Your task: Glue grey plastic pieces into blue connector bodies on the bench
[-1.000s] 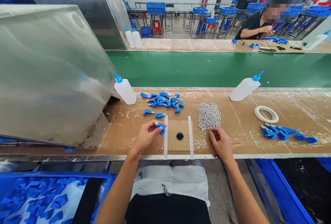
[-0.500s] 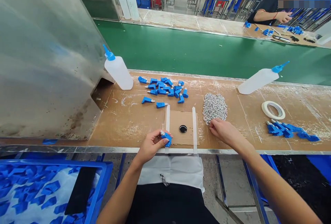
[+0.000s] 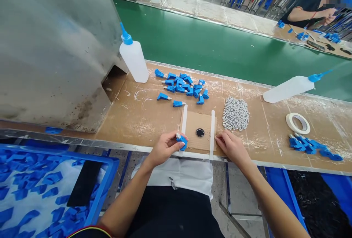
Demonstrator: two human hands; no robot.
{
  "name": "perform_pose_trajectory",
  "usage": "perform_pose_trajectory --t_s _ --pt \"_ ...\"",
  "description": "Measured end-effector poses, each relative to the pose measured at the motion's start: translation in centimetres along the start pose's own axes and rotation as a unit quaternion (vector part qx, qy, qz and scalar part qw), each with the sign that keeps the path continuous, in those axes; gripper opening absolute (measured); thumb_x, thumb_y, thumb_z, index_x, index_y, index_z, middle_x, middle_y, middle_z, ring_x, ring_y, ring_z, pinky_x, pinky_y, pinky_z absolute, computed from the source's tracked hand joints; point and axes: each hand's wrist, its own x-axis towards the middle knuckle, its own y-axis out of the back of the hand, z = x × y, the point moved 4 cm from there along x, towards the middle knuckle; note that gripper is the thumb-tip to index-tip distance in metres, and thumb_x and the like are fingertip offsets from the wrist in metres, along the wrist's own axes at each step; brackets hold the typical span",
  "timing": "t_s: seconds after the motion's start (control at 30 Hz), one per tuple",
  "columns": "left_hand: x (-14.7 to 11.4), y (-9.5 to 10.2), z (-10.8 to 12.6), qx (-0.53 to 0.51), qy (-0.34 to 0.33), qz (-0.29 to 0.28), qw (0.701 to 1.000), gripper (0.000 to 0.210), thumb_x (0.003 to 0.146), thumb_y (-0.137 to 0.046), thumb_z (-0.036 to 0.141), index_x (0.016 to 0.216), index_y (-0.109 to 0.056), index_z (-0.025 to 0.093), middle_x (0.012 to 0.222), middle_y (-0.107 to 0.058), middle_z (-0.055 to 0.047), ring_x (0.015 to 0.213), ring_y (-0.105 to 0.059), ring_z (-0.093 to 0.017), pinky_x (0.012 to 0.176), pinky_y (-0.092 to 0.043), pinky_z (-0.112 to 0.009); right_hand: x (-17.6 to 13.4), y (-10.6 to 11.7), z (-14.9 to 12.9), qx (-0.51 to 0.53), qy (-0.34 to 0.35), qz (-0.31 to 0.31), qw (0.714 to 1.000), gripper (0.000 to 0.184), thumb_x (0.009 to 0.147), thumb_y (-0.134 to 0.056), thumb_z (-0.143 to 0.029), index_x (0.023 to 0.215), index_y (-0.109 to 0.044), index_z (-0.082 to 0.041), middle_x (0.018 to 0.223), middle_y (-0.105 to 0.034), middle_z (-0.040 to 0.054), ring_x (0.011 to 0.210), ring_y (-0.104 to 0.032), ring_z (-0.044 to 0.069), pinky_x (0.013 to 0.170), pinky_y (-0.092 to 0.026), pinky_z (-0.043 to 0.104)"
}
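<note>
My left hand (image 3: 162, 150) is closed on a small blue plastic part (image 3: 182, 144) with a whitish tip, above the left white tape strip (image 3: 184, 119). My right hand (image 3: 233, 147) has thumb and fingers pinched together beside the right tape strip (image 3: 212, 130); whatever is between the fingertips cannot be made out. Between the strips lies a cardboard piece (image 3: 192, 120) bearing a round black glossy spot (image 3: 200, 132). Beyond my right hand spreads a pile of tiny grey pieces (image 3: 235, 114). Several similar blue parts (image 3: 180, 84) lie scattered at the back.
A white bottle (image 3: 134, 60) stands at the back left; another bottle (image 3: 288, 89) lies tilted at right. A tape roll (image 3: 297, 123) sits behind more blue parts (image 3: 308, 144). A metal housing (image 3: 55, 54) borders the left. Below is a blue bin (image 3: 108, 172). A co-worker (image 3: 305, 14) sits across.
My right hand has moved from the edge of the grey pile back and left, to beside the right tape strip. My left hand still holds the blue part. The camera view has shifted and tilted.
</note>
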Motion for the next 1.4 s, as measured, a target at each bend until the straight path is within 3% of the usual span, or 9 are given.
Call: perform_pose_trajectory --t_s 0.13,0.5,0.63,0.77,1.1,1.4 --pt "0.0 -0.1 0.2 0.004 -0.006 -0.001 1.000 0.043 0.083 -0.079 0.055 0.093 -0.074 0.014 0.090 -0.070 -0.008 0.077 -0.062 -0.016 0.072 -0.055 -0.027 0.1 0.3 0.4 0.003 0.016 -0.038 0.999 0.031 0.111 -0.037 -0.032 0.091 -0.059 -0.023 0.084 -0.065 0.0065 0.074 -0.063 0.021 0.068 -0.051 0.032" --pt "-0.1 0.0 0.3 0.020 -0.019 -0.005 1.000 0.033 0.087 -0.076 0.045 0.097 -0.075 0.014 0.094 -0.071 -0.009 0.081 -0.065 -0.017 0.073 -0.056 -0.027 1.6 1.2 0.7 0.056 -0.030 -0.118 0.991 0.029 0.108 -0.037 -0.033 0.086 -0.054 -0.024 0.081 -0.064 0.0056 0.070 -0.061 0.020 0.064 -0.049 0.031" --pt "-0.2 0.1 0.2 0.023 -0.021 -0.006 1.000 0.032 0.087 -0.076 0.044 0.099 -0.075 0.014 0.097 -0.072 -0.010 0.080 -0.065 -0.017 0.072 -0.055 -0.026 2.9 1.9 -0.8 0.074 -0.039 -0.107 0.991 0.023 0.108 -0.041 -0.032 0.092 -0.054 -0.024 0.083 -0.063 0.0040 0.069 -0.061 0.019 0.063 -0.047 0.029" --pt "-0.2 0.2 0.4 0.035 -0.028 0.000 0.999 0.032 0.088 -0.075 0.043 0.100 -0.075 0.013 0.094 -0.070 -0.009 0.077 -0.063 -0.016 0.067 -0.052 -0.024 3.3 0.9 -2.3 0.061 -0.023 -0.113 0.991 0.026 0.108 -0.039 -0.032 0.088 -0.054 -0.023 0.080 -0.064 0.0046 0.070 -0.063 0.020 0.063 -0.047 0.029" --pt "-0.3 0.3 0.4 0.067 -0.042 -0.006 0.997 0.025 0.091 -0.070 0.038 0.101 -0.076 0.015 0.092 -0.070 -0.007 0.073 -0.061 -0.015 0.065 -0.051 -0.024 3.0 0.0 -2.6 0.003 -0.065 -0.118 0.991 0.030 0.108 -0.037 -0.035 0.090 -0.058 -0.023 0.080 -0.068 0.0066 0.069 -0.066 0.022 0.061 -0.048 0.031" --pt "-0.4 0.4 0.7 0.073 -0.059 -0.016 0.995 0.024 0.092 -0.069 0.036 0.102 -0.076 0.015 0.087 -0.068 -0.005 0.073 -0.061 -0.015 0.065 -0.049 -0.023 3.6 -0.5 -3.2 -0.026 -0.050 -0.121 0.991 0.034 0.110 -0.035 -0.036 0.093 -0.061 -0.023 0.084 -0.071 0.0081 0.069 -0.067 0.022 0.061 -0.047 0.031"
